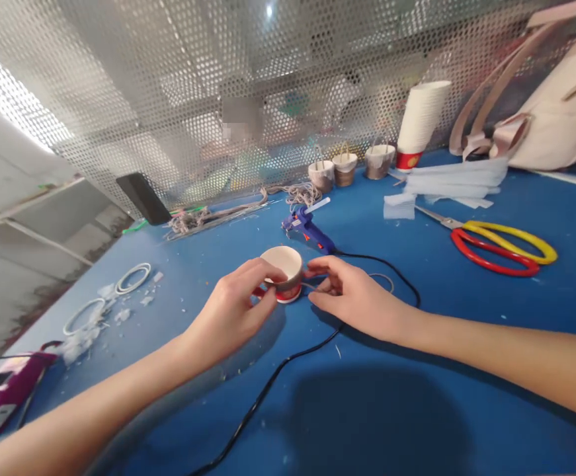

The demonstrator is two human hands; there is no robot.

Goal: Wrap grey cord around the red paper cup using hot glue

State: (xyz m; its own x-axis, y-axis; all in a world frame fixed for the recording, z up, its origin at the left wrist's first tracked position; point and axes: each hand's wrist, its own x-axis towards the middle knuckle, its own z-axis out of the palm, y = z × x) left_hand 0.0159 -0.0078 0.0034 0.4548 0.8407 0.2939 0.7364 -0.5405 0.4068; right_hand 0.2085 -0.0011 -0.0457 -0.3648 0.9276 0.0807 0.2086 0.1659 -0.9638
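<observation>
A short paper cup (282, 259), white inside with a red base, stands in the middle of the blue table. A band of grey-brown cord (288, 284) goes round its side. My left hand (242, 295) is closed on the cup's near left side, fingers over the rim and thumb low on the wall. At the cup's right, my right hand (350, 291) has its fingers curled round the thin cord, which runs from the cup and loops out behind the hand. Just behind the cup lies a blue hot glue gun (310, 230) with a glue stick in its back.
Red-and-yellow scissors (500, 248) and white mesh strips (453, 180) lie right. Behind are cord-wrapped cups (346, 168), a cup stack (422, 122) and a bag (555, 112). A black cable (268, 390) crosses the front. Left are white rings (133, 278), a phone (143, 198) and a purple power strip (14, 396).
</observation>
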